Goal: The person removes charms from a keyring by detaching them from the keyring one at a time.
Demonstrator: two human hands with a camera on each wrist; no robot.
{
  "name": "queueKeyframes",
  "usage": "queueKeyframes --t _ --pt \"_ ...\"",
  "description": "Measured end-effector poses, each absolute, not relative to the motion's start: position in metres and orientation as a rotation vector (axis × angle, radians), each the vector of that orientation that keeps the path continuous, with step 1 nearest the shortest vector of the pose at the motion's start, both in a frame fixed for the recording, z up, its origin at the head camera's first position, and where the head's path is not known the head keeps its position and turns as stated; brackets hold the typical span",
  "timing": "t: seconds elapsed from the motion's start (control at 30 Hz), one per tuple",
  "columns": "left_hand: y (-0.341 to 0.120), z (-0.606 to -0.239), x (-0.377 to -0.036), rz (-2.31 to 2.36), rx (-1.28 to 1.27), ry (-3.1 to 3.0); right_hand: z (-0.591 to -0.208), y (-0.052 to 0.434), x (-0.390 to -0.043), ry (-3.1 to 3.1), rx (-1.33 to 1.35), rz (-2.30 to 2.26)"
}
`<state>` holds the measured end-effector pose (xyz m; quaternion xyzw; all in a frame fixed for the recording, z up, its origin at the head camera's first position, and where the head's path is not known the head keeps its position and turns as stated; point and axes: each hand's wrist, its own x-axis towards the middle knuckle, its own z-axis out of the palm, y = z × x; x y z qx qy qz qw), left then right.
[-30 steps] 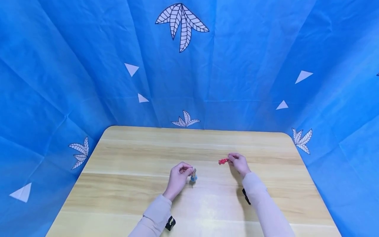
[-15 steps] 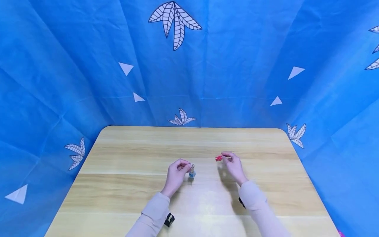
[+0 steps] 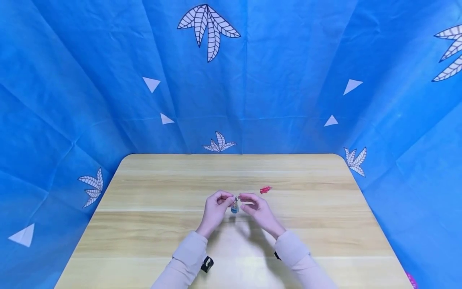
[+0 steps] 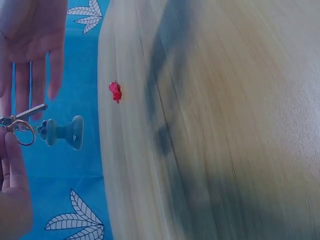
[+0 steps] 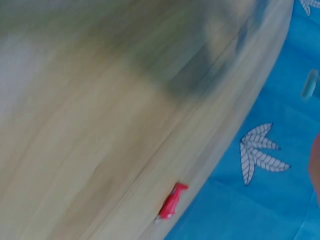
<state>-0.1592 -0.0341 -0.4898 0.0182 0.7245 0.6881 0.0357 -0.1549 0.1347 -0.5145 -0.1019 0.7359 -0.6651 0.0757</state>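
Note:
My left hand pinches the metal ring of a keychain, whose blue, spool-shaped charm hangs above the table. A metal clasp shows beside the ring in the left wrist view. Close on the charm's right is my right hand, its fingers extended and loosely bent, with nothing seen in them. In the left wrist view the right hand's fingers look straight. A small red figure lies on the table beyond the right hand; a small metal end shows on it in the right wrist view.
The wooden table has rounded far corners. Blue cloth with leaf and triangle prints surrounds it on the visible sides. A pink thing peeks out past the table's right edge, too little of it to name.
My right hand has let go of the red figure, which now lies on the table. That hand has moved left to beside the keychain. My left hand keeps its pinch and is slightly higher.

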Motion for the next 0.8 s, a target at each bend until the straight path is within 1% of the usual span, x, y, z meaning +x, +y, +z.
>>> queueKeyframes --t 0.13,0.4,0.8 --pt "-0.032 -0.475 -0.152 2.094 0.099 2.245 -0.517 0.125 -0.153 2.132 -0.428 -1.964" --pt "-0.029 -0.474 -0.15 2.048 0.147 2.324 -0.517 0.121 -0.152 2.198 -0.345 -1.935" --pt "-0.029 -0.475 -0.151 2.031 0.121 2.325 -0.518 0.128 -0.155 2.232 -0.258 -1.976"
